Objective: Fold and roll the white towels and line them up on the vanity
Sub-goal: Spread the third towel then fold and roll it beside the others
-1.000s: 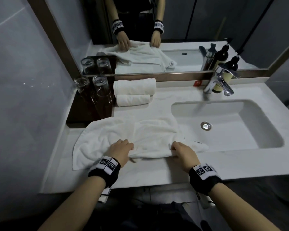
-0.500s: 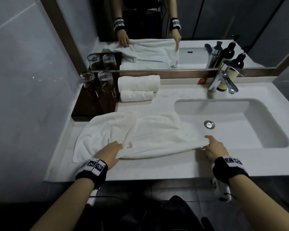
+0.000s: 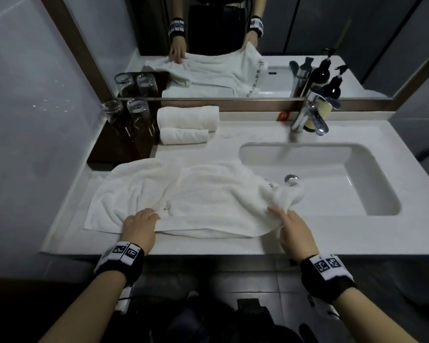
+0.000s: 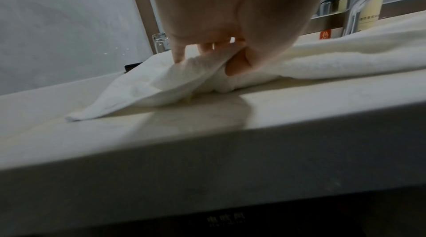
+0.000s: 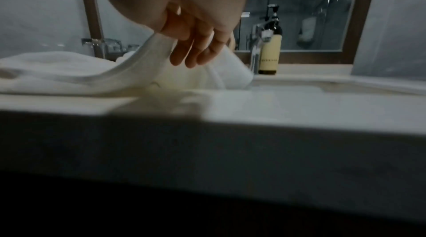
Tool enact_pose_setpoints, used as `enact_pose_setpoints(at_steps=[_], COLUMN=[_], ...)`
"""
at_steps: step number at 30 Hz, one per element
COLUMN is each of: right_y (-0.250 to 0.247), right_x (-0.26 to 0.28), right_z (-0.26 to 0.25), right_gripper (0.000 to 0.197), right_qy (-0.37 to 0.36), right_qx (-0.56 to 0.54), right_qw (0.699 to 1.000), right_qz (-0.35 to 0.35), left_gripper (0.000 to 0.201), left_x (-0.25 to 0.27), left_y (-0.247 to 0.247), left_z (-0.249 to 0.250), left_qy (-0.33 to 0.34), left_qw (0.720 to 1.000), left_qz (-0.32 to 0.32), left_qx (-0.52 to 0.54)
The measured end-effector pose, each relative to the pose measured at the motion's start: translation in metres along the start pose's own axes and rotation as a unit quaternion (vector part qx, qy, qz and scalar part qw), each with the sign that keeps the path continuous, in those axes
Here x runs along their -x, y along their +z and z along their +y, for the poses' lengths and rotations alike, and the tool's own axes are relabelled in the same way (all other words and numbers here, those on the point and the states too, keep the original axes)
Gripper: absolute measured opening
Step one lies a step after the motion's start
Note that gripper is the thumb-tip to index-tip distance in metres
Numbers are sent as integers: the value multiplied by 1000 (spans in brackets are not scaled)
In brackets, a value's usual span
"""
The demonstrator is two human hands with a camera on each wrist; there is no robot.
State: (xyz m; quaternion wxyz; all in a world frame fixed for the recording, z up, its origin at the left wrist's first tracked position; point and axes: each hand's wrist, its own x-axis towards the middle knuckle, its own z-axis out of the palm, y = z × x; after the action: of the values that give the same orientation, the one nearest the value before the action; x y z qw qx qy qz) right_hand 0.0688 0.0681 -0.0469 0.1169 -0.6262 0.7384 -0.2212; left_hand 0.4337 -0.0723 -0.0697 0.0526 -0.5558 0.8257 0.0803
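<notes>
White terry towel [image 3: 183, 194] lies crumpled on the near part of the vanity [image 3: 208, 246], and its right end hangs over the sink [image 3: 332, 184]. The left hand [image 3: 139, 226] pinches the near edge; the right hand [image 3: 292, 231] grips and lifts the right corner. I think this corner may slip into the basin, because the cloth is soft and limp. Two rolled towels [image 3: 187, 125] lie far left, beside the glasses [image 3: 126, 115].

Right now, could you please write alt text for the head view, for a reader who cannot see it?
A person's left hand and right hand grip the near edge of a white towel spread on a vanity beside the sink. Two rolled towels lie by the mirror, next to two glasses.
</notes>
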Motion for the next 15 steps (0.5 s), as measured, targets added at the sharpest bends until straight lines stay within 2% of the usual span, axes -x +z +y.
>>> enact_pose_setpoints(at_steps=[4,7,9,12,13,15], right_y=[4,5,0,-9,-12,-13], right_x=[33,41,39,18,7,-16], right_z=[22,28,33,45,49,58], right_gripper=[43,37,33,29,32,40], right_qy=[91,83,91,127,147,200], right_qx=[-8,-13,-24,-54,-64,-45], right_qw=[987,979,984,990,987,979], right_qz=[-134,-184,-150,-20,4,-16], left_gripper=[60,63,59,61,64,68], left_x=[19,33,43,58,61,68], left_y=[7,7,8,9,10,12], left_z=[11,13,16,24,26,30], left_qy=[-60,-87,-92,-99,-100,-109], left_qw=[998,996,996,995,995,994], left_qz=[14,-5,3,19,22,14], left_qx=[-10,-28,-18,-1,3,5])
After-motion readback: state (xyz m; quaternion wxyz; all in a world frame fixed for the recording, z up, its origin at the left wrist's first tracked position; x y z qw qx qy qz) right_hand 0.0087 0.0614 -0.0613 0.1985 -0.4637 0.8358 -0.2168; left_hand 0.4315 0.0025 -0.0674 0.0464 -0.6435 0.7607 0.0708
